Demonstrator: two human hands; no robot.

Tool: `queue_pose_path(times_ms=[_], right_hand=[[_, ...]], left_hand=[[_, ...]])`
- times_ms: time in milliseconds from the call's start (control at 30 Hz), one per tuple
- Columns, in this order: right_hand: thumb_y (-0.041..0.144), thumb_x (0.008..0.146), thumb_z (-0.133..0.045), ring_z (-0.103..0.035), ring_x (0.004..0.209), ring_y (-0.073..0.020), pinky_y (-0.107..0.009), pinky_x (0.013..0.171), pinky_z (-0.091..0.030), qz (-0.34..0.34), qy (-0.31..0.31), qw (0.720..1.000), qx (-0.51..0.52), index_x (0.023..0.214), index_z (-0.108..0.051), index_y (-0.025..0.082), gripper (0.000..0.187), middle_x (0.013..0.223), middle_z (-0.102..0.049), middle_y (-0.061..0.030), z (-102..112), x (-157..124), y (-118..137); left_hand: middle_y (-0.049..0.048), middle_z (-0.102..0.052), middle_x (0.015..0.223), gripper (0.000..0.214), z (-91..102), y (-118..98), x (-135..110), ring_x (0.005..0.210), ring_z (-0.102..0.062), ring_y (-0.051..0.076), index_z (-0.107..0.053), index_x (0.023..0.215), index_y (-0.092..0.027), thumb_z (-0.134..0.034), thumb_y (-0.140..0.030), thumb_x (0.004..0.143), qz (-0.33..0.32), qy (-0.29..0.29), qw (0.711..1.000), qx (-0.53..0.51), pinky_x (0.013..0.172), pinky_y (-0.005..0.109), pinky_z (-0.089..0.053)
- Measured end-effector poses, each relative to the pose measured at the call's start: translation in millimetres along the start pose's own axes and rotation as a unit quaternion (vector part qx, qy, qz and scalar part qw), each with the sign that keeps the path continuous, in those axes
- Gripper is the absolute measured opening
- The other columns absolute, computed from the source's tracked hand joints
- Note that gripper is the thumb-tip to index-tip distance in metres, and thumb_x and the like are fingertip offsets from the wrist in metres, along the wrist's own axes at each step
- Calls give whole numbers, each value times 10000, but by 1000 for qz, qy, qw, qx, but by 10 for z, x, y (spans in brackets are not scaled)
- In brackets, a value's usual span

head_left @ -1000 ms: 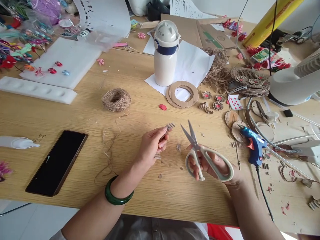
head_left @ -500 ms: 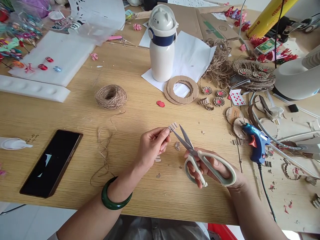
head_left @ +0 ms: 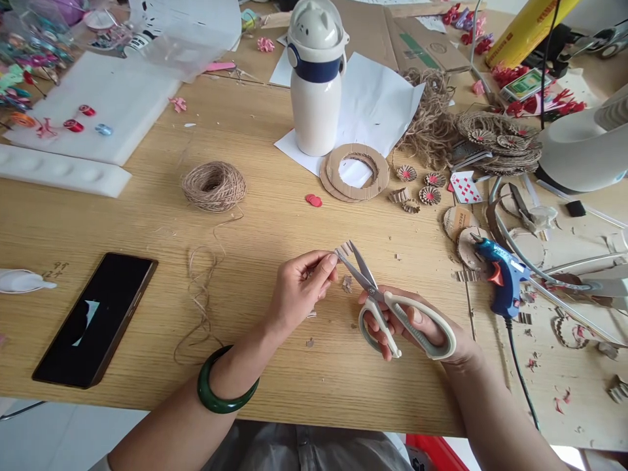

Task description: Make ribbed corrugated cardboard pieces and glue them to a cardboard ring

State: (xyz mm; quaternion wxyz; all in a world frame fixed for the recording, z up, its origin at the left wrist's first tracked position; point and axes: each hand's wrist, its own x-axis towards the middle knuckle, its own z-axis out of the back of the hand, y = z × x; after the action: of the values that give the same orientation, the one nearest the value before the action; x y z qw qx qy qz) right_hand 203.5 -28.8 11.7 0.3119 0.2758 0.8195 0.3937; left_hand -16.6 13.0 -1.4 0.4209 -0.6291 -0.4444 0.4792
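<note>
1. Left hand is pinched shut, thumb and fingers clamped on a little corrugated cardboard strip that pokes out just past the fingertips, up and to the right of that hand.
2. Right hand is closed around a pair of scissors with pale grey-and-white plastic handles, fingers wrapped through the loops. The steel blades stand open and point up and left, toward the other hand.
3. The strip sits right at the open blade tips. They look like they're touching it, but from this angle I can't say whether it's actually between the blades.
4. Just below the left hand's fingers are a few cardboard scraps on the bare wood-look worktop, and a dark green bangle sits on that wrist.
5. Further left of that hand, there's a black smartphone lying face up and a loose tangle of jute twine. The twine ball is up beyond it.
6. Off to the right of the right hand is a blue hot glue gun, lying on its side with its cord running off toward the worktop edge.
7. Ahead of both hands are a cardboard ring, small red-centred cardboard rosettes and a white insulated bottle.
</note>
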Motion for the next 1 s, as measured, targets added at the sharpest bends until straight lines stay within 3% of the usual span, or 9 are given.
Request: queue_pose_path(times_ms=[167,400,567,633,667,733,833,900,1000], right_hand=[[633,870,-577,-577,645,-147,-270,538,-498,18,-6,1000,6,1246,-566,173,594,905,-555,-62,-55,37,-41],[625,865,-570,-506,671,-157,-260,492,-452,73,-103,991,55,1216,-573,207,546,885,-536,-52,-12,62,-71],[506,899,-599,-516,593,-131,-269,493,-439,95,-182,974,-95,1210,-587,213,428,839,-565,-26,-2,14,5],[426,874,-660,-527,607,-129,-264,517,-441,108,-281,925,-234,1188,-611,212,383,833,-590,-23,16,-8,24],[389,860,-680,-539,623,-133,-266,534,-445,113,-334,880,-319,1178,-624,214,368,845,-609,-26,34,-19,26],[351,850,-685,-569,653,-149,-285,584,-464,114,-414,760,-488,1174,-643,217,353,883,-648,-40,80,-36,13],[358,887,-642,-627,754,-201,-338,696,-498,100,-426,608,-663,1219,-651,217,361,967,-695,-72,127,-55,-26],[358,913,-620,-647,882,-240,-358,757,-506,104,-404,565,-712,1246,-650,232,357,1032,-713,-85,118,-63,-35],[330,928,-616,-628,985,-275,-374,769,-502,108,-408,530,-735,1161,-695,266,254,1067,-719,-84,45,-64,-9]], left_hand=[[-7,-556,640,295,-14,-7,-15,455,-381,41,-661,723,-161,-657,-405,889,-14,1,1000,18,395,175,-303],[2,-581,635,286,-34,3,-43,427,-391,42,-683,743,-160,-665,-411,879,-16,-9,999,37,371,183,-291],[6,-616,667,268,-31,15,-24,414,-436,49,-676,772,-166,-647,-405,892,17,4,1000,6,354,181,-329],[7,-615,663,291,-32,13,-21,420,-451,51,-657,733,-162,-638,-400,898,20,10,1000,8,369,184,-357],[8,-613,658,307,-32,13,-22,424,-455,51,-648,711,-159,-633,-399,903,19,12,1000,13,378,185,-366],[11,-610,648,329,-32,18,-28,431,-462,53,-638,688,-158,-628,-403,907,13,14,1000,22,390,186,-375],[16,-617,647,334,-34,37,-41,441,-474,62,-644,692,-159,-635,-419,900,8,17,999,33,392,189,-385],[18,-624,659,330,-37,50,-51,440,-477,62,-648,703,-159,-637,-424,898,2,23,999,44,390,191,-391],[12,-629,686,297,-50,57,-70,426,-476,55,-659,743,-163,-632,-411,904,-3,34,998,56,378,188,-385]])
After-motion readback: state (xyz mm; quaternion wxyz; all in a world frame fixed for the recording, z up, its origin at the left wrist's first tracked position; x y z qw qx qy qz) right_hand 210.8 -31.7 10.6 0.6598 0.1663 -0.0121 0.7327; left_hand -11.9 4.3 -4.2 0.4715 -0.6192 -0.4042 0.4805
